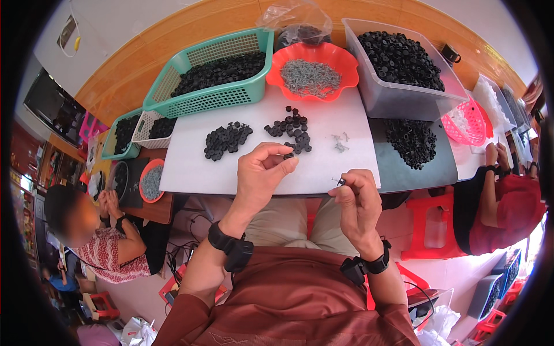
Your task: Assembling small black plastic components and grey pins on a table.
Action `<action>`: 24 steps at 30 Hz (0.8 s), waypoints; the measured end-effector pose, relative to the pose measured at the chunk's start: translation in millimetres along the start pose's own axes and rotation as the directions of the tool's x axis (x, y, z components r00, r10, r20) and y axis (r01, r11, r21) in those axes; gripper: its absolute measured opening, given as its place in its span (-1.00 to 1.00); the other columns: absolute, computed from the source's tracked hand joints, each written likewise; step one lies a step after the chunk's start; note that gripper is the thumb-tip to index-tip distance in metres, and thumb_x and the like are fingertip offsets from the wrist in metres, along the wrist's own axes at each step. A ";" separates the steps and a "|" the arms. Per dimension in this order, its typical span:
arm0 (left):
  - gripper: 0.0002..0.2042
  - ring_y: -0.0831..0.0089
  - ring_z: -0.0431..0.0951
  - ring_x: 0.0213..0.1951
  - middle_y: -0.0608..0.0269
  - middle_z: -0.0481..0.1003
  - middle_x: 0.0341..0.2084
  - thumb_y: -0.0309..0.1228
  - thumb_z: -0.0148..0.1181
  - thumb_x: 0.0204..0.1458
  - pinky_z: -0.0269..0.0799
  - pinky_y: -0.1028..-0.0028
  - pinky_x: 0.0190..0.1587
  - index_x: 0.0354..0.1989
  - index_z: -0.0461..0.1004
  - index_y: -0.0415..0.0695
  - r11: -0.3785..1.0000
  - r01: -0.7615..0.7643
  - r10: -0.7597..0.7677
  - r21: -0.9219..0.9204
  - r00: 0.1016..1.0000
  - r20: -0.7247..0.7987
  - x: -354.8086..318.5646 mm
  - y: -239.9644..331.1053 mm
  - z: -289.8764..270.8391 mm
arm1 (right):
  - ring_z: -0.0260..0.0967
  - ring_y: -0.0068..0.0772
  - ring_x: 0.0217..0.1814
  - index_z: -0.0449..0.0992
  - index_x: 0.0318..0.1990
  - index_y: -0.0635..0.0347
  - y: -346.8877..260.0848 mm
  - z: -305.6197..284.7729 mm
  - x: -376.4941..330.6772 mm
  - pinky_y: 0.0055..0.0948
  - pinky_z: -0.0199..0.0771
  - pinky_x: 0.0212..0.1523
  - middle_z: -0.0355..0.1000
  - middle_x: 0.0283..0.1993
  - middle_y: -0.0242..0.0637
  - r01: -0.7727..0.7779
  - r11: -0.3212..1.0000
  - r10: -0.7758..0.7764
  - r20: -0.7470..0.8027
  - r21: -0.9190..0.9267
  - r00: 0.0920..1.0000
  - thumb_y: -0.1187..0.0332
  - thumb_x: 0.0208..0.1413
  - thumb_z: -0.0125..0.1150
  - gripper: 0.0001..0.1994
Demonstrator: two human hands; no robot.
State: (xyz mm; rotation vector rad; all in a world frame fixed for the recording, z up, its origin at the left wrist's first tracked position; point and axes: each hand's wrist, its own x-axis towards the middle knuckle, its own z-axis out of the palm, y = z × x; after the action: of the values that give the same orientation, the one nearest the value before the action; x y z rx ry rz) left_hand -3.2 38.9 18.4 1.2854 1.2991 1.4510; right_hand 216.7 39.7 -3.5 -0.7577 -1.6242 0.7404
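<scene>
My left hand (262, 176) is raised above the near part of a white work sheet (190, 176), thumb and forefinger pinching a small round black plastic part (289, 155). To its right, my right hand (359, 205) grips a screw (336, 180) between thumb and fingertips, with a small black piece at its end. Beyond my left hand lies a loose cluster of round black parts (299, 138). A denser pile of black parts (227, 141), some with screws showing, sits to the left. A few loose screws (339, 144) rest on the sheet beyond my right hand.
A red scalloped bowl (346, 63) of screws stands at the back, between a green basket (231, 95) and a clear tub (398, 106), both full of black parts. More black parts (411, 141) are heaped on a dark mat. Co-workers sit at left (118, 248) and right (502, 202).
</scene>
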 end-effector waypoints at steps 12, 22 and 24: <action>-0.78 0.30 0.66 -0.03 -0.03 0.58 -0.01 -0.51 0.21 0.26 0.66 0.41 0.04 0.01 0.54 -0.35 0.856 0.259 -0.218 -0.447 0.965 0.142 -11.3 8.4 -1.9 | 0.50 -0.46 -0.33 0.44 0.00 0.37 -3.0 3.8 2.9 -0.53 0.51 -0.30 0.38 -0.08 -0.14 -0.011 0.999 0.011 0.009 0.044 1.000 0.56 0.32 0.14 -0.85; -0.88 0.32 0.67 -0.06 0.02 0.59 -0.03 -0.57 0.26 0.21 0.67 0.42 0.03 -0.11 0.56 -0.19 0.731 0.334 -0.252 -0.594 0.942 0.220 -14.8 -0.9 -4.0 | 0.45 -0.48 -0.30 0.45 -0.02 0.35 -6.9 10.8 6.6 -0.51 0.52 -0.29 0.39 -0.09 -0.15 0.006 0.998 -0.007 0.028 0.069 1.000 0.58 0.30 0.16 -0.85; -0.87 0.33 0.67 -0.06 0.08 0.60 -0.06 -0.57 0.26 0.20 0.68 0.43 0.01 -0.11 0.57 -0.17 0.691 0.343 -0.257 -0.636 0.939 0.228 -15.8 -2.7 -2.9 | 0.44 -0.48 -0.31 0.45 -0.02 0.34 -7.8 13.8 7.0 -0.51 0.51 -0.29 0.39 -0.09 -0.15 -0.009 0.996 0.007 0.028 0.088 1.000 0.59 0.29 0.16 -0.85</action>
State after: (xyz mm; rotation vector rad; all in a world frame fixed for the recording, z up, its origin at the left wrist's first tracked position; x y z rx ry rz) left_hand -3.4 23.5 13.0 0.6211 0.7317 1.3827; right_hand 201.3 39.7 4.6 -0.6938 -1.6029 0.8260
